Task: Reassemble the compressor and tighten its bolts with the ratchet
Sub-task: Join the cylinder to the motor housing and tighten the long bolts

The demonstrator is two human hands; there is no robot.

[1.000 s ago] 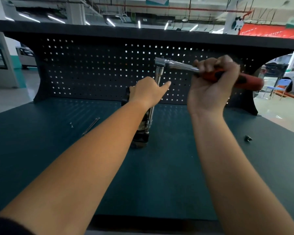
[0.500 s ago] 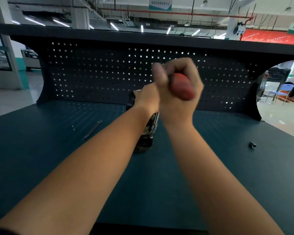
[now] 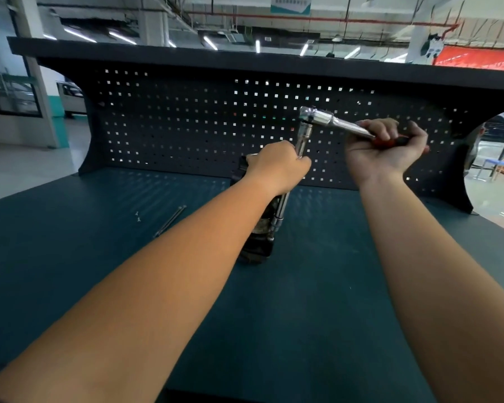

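Compressor [image 3: 255, 245]: stands upright in the middle of the counter [image 3: 303, 309], its upper part hidden behind the left forearm.
Extension bar [image 3: 303, 138]: runs down from the ratchet head along the compressor's right side. The bolt head at its lower end is too small to make out.
Ratchet [image 3: 320, 119]: chrome head on top of the bar, red handle pointing right.
Left hand [image 3: 277, 170]: fingers curled round the bar just above the compressor, steadying it.
Right hand [image 3: 384, 149]: fist wrapped round the red handle close to the chrome neck.
Step in hand: probably tightening one through-bolt.
Doing it well: keep the bar in line with the bolt so the socket does not cam off. Swing the handle level, in short arcs. Gripping further out on the handle would give more leverage for the final snug. Press down lightly so the tall body does not tip.
Still loose: long bolts [image 3: 170, 221] lie to the left on the counter, well apart, so more fastening likely remains.
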